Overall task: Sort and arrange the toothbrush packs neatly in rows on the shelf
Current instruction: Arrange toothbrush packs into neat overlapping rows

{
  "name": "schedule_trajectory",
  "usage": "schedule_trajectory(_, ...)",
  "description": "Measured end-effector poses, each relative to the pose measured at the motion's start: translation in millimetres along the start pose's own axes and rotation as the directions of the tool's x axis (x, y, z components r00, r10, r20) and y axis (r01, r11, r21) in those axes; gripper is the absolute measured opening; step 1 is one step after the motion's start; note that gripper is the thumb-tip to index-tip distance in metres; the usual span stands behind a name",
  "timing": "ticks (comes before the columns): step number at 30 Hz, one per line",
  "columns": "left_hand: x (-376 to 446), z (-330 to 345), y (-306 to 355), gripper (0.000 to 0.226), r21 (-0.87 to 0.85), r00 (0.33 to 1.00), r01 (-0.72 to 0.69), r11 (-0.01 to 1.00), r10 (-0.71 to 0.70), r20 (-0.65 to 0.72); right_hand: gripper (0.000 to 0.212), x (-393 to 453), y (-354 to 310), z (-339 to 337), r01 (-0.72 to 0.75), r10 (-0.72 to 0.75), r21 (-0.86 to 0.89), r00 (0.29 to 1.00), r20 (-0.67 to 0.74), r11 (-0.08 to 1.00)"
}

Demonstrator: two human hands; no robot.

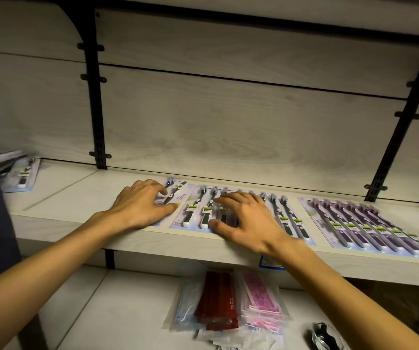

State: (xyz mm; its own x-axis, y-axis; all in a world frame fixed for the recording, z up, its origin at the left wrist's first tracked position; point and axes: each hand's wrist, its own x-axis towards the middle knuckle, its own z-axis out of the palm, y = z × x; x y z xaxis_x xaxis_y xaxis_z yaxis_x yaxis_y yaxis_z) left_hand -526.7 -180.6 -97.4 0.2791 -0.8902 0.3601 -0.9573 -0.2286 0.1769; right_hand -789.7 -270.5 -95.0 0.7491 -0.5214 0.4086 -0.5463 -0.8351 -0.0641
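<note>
I'm squaring the dark row of toothbrush packs (283, 218) at frame centre on the shelf (77, 193): left hand (140, 205) presses the tilted end pack (178, 195), right hand (249, 221) lies flat, neither grasping. Next, I'd straighten that pack; 1 loose pile (21, 173) waits upper left.

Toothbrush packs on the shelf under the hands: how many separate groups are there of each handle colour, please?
Dark-handled groups: 2, the middle row and the far-left pile.
Purple-handled groups: 1, the right row.
Total: 3 groups.
</note>
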Motion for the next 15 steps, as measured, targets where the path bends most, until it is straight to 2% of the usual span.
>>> schedule_trajectory(3, -3, -1, -8, 0.046, -0.046, 1.000, 0.001, 0.999, 0.000, 0.019, 0.066, 10, -14, 5, -0.009, 0.009, 0.062, 1.000, 0.006, 0.998)
schedule_trajectory(7, -3, 0, -10, 0.027, -0.082, 0.995, 0.019, 0.996, -0.026, -0.095, 0.071, 12, -18, 12, -0.047, 0.042, 0.094, 0.998, 0.056, 0.994)
schedule_trajectory(13, -6, -1, -9, 0.022, -0.117, 0.964, 0.102, 0.988, -0.127, -0.234, 0.070, 10, -14, 14, -0.075, 0.073, 0.089, 0.997, 0.034, 0.993)
schedule_trajectory(15, -7, -3, -9, 0.020, -0.200, 0.940, 0.120, 0.973, -0.176, -0.293, 0.069, 10, -15, 14, -0.082, 0.080, 0.106, 0.996, 0.023, 0.991)
